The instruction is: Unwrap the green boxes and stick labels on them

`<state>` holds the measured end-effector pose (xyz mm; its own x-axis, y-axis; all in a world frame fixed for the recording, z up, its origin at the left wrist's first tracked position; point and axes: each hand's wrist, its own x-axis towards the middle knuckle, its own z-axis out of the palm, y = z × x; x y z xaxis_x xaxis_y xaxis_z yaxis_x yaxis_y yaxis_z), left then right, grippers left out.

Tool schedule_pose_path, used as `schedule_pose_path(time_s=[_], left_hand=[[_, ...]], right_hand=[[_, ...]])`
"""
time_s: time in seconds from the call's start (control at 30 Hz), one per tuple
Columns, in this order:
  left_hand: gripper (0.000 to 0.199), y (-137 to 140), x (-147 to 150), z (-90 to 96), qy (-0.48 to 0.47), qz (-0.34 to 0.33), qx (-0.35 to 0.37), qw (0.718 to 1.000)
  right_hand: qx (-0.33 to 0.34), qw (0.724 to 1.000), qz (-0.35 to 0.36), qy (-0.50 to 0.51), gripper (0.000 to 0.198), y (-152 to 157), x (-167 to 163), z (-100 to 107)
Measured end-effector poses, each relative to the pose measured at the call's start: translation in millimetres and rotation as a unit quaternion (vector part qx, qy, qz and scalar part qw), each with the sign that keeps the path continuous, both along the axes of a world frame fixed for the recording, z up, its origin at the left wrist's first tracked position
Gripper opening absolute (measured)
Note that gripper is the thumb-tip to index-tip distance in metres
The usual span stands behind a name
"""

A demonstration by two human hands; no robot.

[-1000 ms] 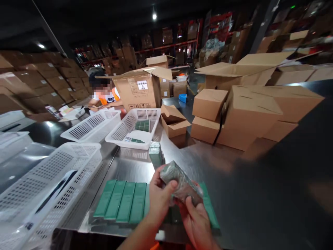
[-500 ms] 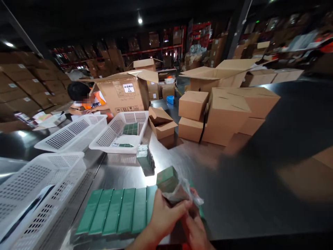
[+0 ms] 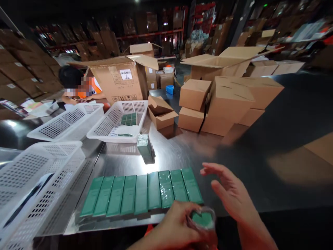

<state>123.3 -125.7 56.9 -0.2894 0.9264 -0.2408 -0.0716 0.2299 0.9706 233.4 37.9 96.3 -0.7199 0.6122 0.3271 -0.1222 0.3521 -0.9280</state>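
Observation:
At the table's near edge, my left hand (image 3: 182,225) is closed around a small green box (image 3: 202,218) in clear plastic film, its end facing up. My right hand (image 3: 232,194) is raised to the right of it, fingers apart, holding nothing. Just beyond my left hand, a row of several flat green boxes (image 3: 141,192) lies side by side on the metal table. Light glints off film on one near the row's right end. Farther back, film-wrapped green boxes (image 3: 144,148) stand upright together.
White perforated baskets (image 3: 78,152) line the left side; one basket (image 3: 117,136) holds green boxes. Brown cartons (image 3: 229,107) are stacked at the back right, near a small open carton (image 3: 162,116). Behind a large carton (image 3: 122,83), a person (image 3: 91,88) leans over the table.
The wrapped green box has moved down toward the table's near edge in my left hand. My right hand has let go and moved right, opening. The whole row now shows.

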Motion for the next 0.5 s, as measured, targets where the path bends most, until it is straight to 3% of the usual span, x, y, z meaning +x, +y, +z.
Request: schedule_pose_path(time_s=[0.13,0.2,0.27,0.33,0.43,0.5], left_hand=[[0.041,-7,-33,13.2,-0.072,0.225,0.066,0.970],[0.049,-7,-53,22.9,-0.103,0.274,0.066,0.954],[0.055,-4,-62,29.4,-0.142,0.265,0.060,0.952],[0.054,0,-58,32.3,-0.204,0.197,0.052,0.958],[0.048,5,-40,33.3,-0.257,0.078,0.031,0.963],[0.038,7,-30,33.6,-0.237,0.079,0.013,0.968]], right_hand=[[-0.030,0.990,0.135,-0.037,0.098,-12,10,-20],[0.017,0.981,0.178,-0.072,0.098,-29,7,-29],[0.085,0.984,0.152,-0.040,0.073,-47,-1,-35],[0.123,0.990,0.066,0.035,0.051,-59,-11,-36],[0.148,0.981,-0.078,0.097,0.023,-62,-18,-30],[0.145,0.983,-0.092,0.068,0.019,-54,-14,-24]])
